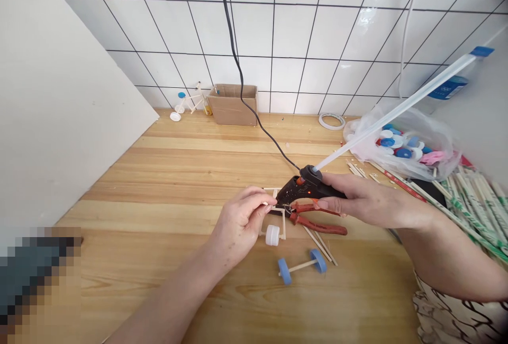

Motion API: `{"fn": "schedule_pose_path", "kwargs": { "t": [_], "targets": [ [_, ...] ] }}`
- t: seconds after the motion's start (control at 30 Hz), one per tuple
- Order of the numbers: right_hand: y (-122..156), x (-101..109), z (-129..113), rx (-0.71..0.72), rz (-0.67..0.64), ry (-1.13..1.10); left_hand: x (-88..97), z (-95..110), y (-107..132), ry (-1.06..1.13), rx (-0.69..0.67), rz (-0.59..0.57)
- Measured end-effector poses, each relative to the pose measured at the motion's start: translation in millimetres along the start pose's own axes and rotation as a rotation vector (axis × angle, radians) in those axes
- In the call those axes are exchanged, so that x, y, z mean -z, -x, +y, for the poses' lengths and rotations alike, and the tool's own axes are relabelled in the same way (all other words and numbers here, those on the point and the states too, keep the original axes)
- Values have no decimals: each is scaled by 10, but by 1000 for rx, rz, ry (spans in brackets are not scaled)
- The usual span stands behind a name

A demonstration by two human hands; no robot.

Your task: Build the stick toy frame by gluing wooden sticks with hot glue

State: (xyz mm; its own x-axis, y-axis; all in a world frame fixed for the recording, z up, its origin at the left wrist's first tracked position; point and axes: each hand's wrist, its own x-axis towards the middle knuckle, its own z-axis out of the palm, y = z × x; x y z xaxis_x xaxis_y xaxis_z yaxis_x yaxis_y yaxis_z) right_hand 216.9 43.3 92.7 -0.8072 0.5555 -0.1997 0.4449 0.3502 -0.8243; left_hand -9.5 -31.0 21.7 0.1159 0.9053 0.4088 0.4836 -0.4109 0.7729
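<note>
A white tile wall [301,32] with black grout lines rises behind a light wooden counter [206,174], and a large white board [67,95] leans along its left side. A black cable [238,63] drops down the wall and runs across the counter to the tail of a black hot glue gun [305,188]. Near the wall stand a cardboard box [232,105] and a small stick model [190,101] with white and blue bottle-cap parts, and a roll of tape [332,120] lies further right. On the right sit a clear plastic bag [413,140] of bottle caps and a heap of wrapped chopsticks [472,211].

Mid-counter, the right hand [365,201] is clamped around the glue gun, which is held just above red-handled pliers [317,222], with a long glue stick [397,106] slanting up and back from it. The left hand [238,225] pinches a stick frame [278,235] just beside the gun's nose, its white cap wheel [272,235] hanging below. Nearby lies a stick axle [301,265] with two blue caps
</note>
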Motion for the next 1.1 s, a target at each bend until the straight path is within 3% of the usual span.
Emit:
{"fn": "schedule_pose_path", "kwargs": {
  "t": [1.1],
  "targets": [
    [3, -9, -25, -56, 13, 52, 16, 20, -5, -16, 30, -6]
  ]
}}
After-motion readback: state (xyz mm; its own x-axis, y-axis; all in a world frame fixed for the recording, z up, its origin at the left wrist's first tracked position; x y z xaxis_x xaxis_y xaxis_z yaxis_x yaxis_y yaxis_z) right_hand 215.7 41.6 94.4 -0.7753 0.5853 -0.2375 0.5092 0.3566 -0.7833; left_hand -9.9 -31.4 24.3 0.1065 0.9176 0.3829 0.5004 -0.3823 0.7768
